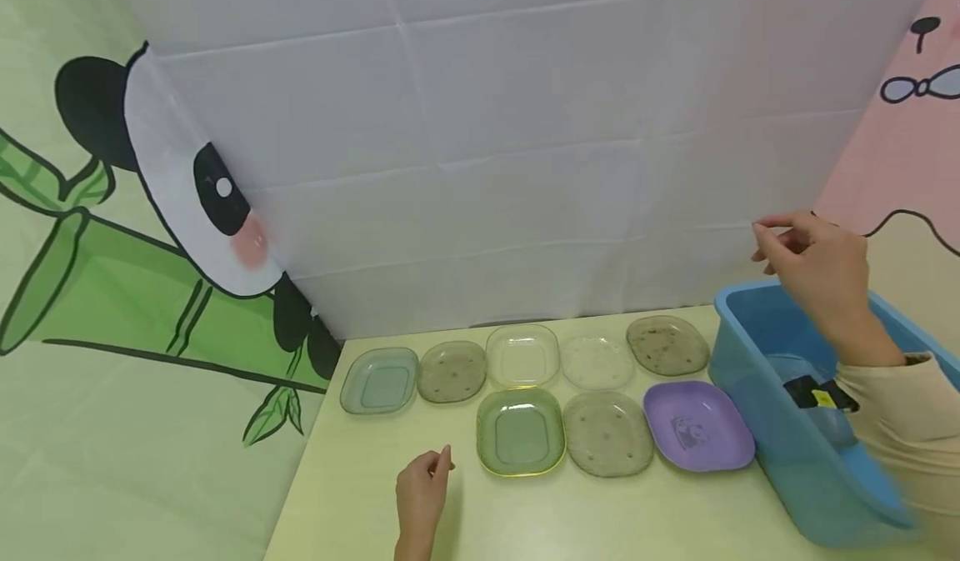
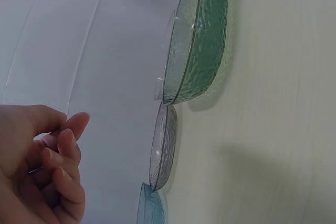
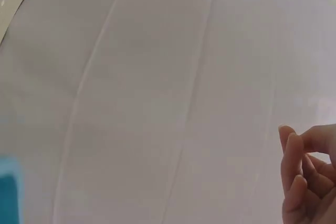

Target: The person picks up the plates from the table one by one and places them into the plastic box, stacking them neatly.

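Observation:
My right hand point(image 1: 821, 269) is raised over the blue bin point(image 1: 802, 453), its fingers loosely bent and nothing between them. Low over the front of the table, my left hand point(image 1: 423, 490) is also without an object, thumb near the fingertips. Closest to it is a green plate with a yellowish rim point(image 1: 521, 432). A clear patterned plate point(image 1: 609, 434) and a purple plate with a panda print point(image 1: 697, 425) continue that front row. The left wrist view shows the left hand point(image 2: 44, 166) beside the green dish point(image 2: 202, 51), with a gap between them.
Behind the front row stand a pale blue-green plate point(image 1: 378, 380), a greyish plate point(image 1: 452, 371), clear plates point(image 1: 522, 356) and a spotted plate point(image 1: 667, 344). Inside the bin lies a black item with a yellow label point(image 1: 821, 394). A white cloth point(image 1: 465, 169) hangs behind the table.

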{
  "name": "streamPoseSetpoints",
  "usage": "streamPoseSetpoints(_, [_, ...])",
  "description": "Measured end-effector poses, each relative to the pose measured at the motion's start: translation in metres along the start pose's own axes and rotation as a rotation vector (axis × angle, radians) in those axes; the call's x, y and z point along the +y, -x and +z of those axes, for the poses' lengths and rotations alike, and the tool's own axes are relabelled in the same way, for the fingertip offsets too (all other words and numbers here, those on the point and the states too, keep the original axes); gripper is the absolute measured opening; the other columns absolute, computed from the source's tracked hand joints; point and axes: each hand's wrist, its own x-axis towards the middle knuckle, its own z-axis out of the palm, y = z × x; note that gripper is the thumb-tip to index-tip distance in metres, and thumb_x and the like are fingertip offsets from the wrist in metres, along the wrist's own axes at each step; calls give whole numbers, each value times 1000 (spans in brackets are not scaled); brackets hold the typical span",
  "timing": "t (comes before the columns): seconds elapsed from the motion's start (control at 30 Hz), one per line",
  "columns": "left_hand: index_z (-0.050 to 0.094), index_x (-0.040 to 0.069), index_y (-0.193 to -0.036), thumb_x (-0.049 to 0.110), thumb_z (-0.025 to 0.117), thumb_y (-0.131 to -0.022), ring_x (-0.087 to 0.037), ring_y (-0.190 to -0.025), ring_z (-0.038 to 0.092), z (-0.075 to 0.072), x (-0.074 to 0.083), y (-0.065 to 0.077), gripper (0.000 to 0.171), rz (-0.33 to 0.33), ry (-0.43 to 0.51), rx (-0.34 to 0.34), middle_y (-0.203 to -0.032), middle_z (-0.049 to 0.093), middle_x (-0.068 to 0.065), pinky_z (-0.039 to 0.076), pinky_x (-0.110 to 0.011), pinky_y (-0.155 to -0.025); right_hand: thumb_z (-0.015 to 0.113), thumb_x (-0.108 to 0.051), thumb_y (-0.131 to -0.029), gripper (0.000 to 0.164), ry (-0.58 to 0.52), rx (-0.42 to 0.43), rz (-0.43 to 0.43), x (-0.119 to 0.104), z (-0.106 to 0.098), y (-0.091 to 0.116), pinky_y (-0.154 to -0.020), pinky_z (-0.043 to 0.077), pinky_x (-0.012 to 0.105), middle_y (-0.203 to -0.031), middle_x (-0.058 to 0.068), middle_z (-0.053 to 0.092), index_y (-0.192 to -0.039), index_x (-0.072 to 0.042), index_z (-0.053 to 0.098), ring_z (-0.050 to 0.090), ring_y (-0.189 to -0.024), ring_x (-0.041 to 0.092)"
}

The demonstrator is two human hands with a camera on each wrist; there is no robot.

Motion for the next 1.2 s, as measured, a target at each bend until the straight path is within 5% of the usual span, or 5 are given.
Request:
streamPoseSetpoints(0.27, [66,9,-63,22,60,-89,-2,-44,35,8,5,8,30,-11,21,-60,-54,55,4,32,-19,-44,64,-12,-86,13,-198,-83,-12,-37,32,57,-36,25,18,-58,-33,52,-96,-6,70,47,-45,-9])
streamPoseSetpoints(0.57, [66,9,-62,22,61,-88,-4,-45,36,9,7,7,30,-21,19,-49,-54,56,4,32,-19,-45,61,-18,-89,21,-354,-210,293,-14,82,121,-44,40,20,-57,-21,59,-102,-2,66,54,-49,4])
streamPoseSetpoints(0.67, [65,10,-61,22,61,-88,-4,-45,36,10,6,6,30,-21,25,-53,-53,55,4,32,-19,-45,61,-16,-89,21,-364,-244,333,-1,96,141,-47,42,21,-57,-14,61,-103,-2,65,55,-49,8])
streamPoseSetpoints(0.93, [65,10,-61,24,61,-88,-3,-42,32,18,2,8,30,-15,5,-102,-53,55,5,29,-19,-41,65,-11,-85,7,-247,-255,280,28,126,187,-42,37,20,-55,3,61,-90,-6,67,51,-45,3])
streamPoseSetpoints(1.2, [65,10,-61,23,61,-88,-4,-42,31,23,-2,6,30,-15,-9,-133,-52,52,5,28,-18,-41,70,-13,-78,6,62,-242,138,40,142,207,-44,31,21,-59,-8,56,-84,-12,68,37,-49,-5])
